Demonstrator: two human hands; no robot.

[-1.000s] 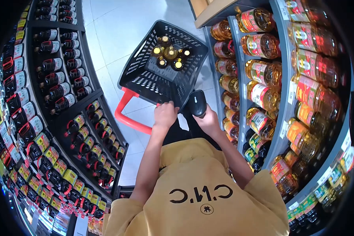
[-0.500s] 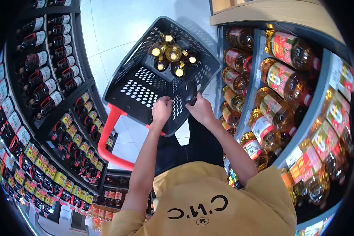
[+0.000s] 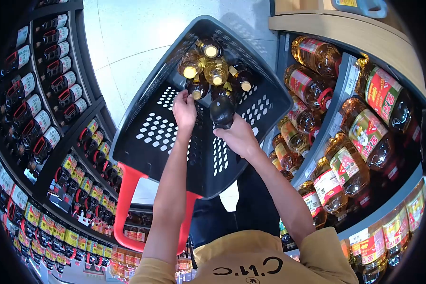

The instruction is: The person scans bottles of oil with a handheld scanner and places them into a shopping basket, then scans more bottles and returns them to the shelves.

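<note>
A black shopping basket (image 3: 149, 118) with perforated sides tilts in front of me, its red handle (image 3: 124, 208) hanging toward my body. Several bottles with yellow caps (image 3: 216, 71) stand grouped at its far end. Over the basket, my left hand (image 3: 183, 111) has loosely bent, parted fingers beside the nearest left bottle (image 3: 197, 87); a firm hold on it does not show. My right hand (image 3: 239, 137) grips a black handheld scanner (image 3: 222, 111) by its handle. The scanner's rounded head points toward the bottles and partly covers one of them.
Shelves of large amber oil bottles (image 3: 364, 132) rise close on my right. On the left, racks hold rows of dark bottles (image 3: 64, 71) and yellow-labelled ones (image 3: 71, 241). Pale floor tiles (image 3: 127, 38) lie beyond the basket, and a wooden ledge (image 3: 336, 23) tops the right shelf.
My left hand has moved forward from the basket's near part to the bottles, its fingers loosening. The basket appears larger and closer in view. My right hand still grips the scanner.
</note>
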